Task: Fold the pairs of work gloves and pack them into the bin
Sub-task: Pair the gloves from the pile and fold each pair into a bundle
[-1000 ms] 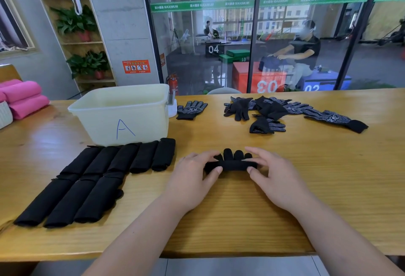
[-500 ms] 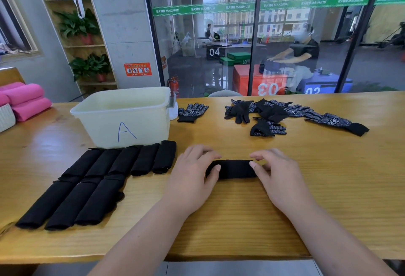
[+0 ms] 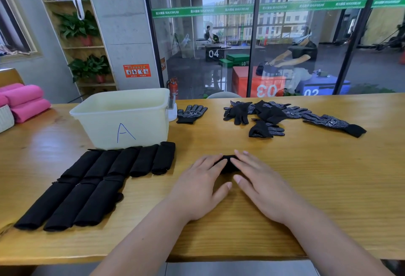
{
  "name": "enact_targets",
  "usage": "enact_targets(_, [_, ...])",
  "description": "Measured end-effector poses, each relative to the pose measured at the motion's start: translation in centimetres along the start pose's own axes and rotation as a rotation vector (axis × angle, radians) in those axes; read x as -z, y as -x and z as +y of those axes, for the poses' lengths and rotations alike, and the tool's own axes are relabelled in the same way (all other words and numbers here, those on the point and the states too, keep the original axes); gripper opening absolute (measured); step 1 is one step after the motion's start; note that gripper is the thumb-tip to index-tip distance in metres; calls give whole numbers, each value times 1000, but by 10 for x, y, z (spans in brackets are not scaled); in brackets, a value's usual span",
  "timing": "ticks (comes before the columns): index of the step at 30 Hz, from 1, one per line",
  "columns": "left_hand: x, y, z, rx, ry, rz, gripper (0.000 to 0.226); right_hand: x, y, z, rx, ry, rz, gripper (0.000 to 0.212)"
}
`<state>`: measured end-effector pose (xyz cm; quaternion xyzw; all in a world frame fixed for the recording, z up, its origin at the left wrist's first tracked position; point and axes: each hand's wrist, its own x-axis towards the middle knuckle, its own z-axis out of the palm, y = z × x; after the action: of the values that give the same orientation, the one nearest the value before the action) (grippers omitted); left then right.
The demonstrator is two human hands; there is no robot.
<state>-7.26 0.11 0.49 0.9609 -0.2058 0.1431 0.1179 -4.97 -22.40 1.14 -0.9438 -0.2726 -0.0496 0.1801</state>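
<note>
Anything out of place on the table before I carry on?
Mostly tidy. One dotted glove lies alone beside the bin, apart from the loose pile; the folded pairs sit in neat rows.

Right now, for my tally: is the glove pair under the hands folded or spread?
Folded: the glove pair is a compact black bundle, nothing splayed out, under the left hand and right hand.
</note>
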Motion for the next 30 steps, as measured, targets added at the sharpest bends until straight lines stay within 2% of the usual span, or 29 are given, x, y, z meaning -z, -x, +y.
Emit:
enact_targets(3, [-1,-2,0,32,20,-69,73,-4,-2,0,-8,82,-74,64])
enact_targets(6, [-2,-5,-2,31,21,-108,73,-7,-4,1,-8,95,-56,60])
enact_targets(11, [-4,0,-5,67,37,43,60,-4,1,0,30,79,189,48])
enact_targets(15, [-2,1,-5,89,68,68,55,0,3,2,41,-121,283,27])
enact_targets(17, [-3,0,-7,82,77,45,57,0,3,4,58,-146,243,35])
enact_targets(19, [-5,0,-8,81,100,15,61,-2,1,5,73,-41,100,49])
enact_targets(22, [-9,-3,-11,86,136,-14,63,-6,-4,5,31,51,-51,55])
enact_targets(25, [-9,-4,-13,83,153,0,60,-7,-4,6,14,23,-27,55])
enact_targets(30, [-1,-1,-12,103,127,123,49,-5,-1,6,28,-51,7,54])
